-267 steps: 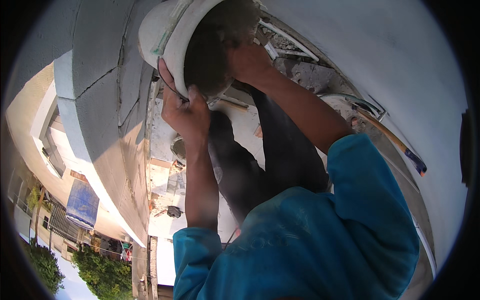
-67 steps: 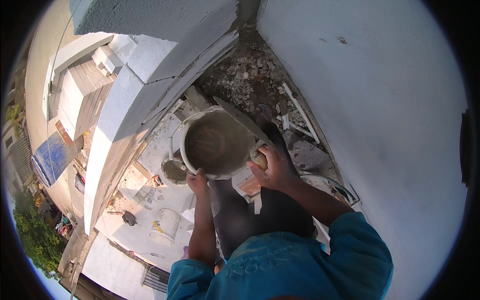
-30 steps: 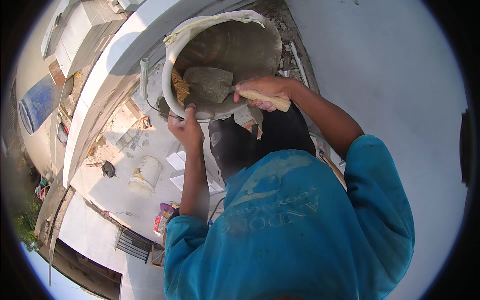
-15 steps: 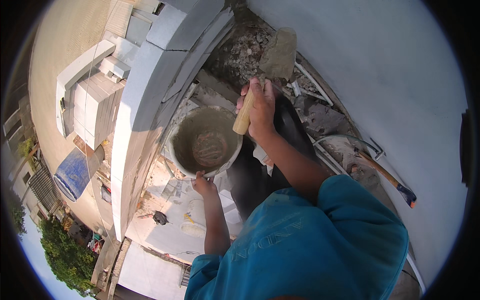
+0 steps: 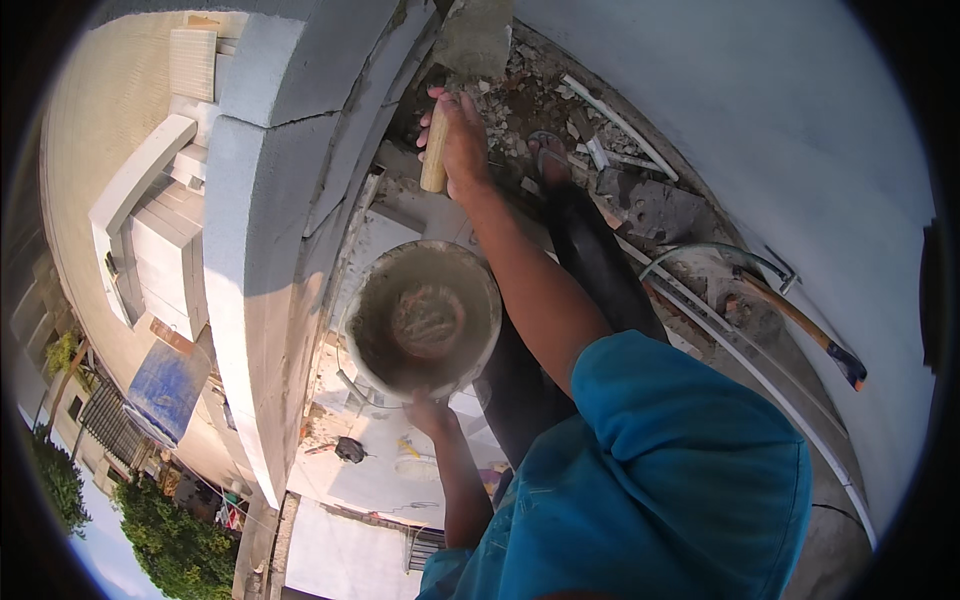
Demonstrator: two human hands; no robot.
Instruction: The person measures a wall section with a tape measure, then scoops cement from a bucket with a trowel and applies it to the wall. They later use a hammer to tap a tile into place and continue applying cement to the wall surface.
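My right hand [image 5: 457,140] is closed round the wooden handle [image 5: 433,167] of a trowel, raised above the bucket near the top of the view. Its grey, mortar-coated blade [image 5: 473,38] is beside the block wall [image 5: 280,75]; I cannot tell whether they touch. Below, my left hand [image 5: 428,410] grips the near rim of a round pale bucket [image 5: 484,300], partly blurred. Wet grey residue coats the bucket's inside, with little visible in it.
A white wall [image 5: 760,120] runs down the right, with rubble [image 5: 520,90], white pipes [image 5: 620,125] and a wooden-handled tool [image 5: 800,320] along its foot. My sandalled foot [image 5: 550,150] stands in debris. Beyond the block wall are stacked blocks [image 5: 165,255] and a blue drum [image 5: 170,390].
The trowel has come out of the bucket and risen toward the upper left with my right hand. The bucket, tipped toward me a second ago, is upright and lower in my left hand.
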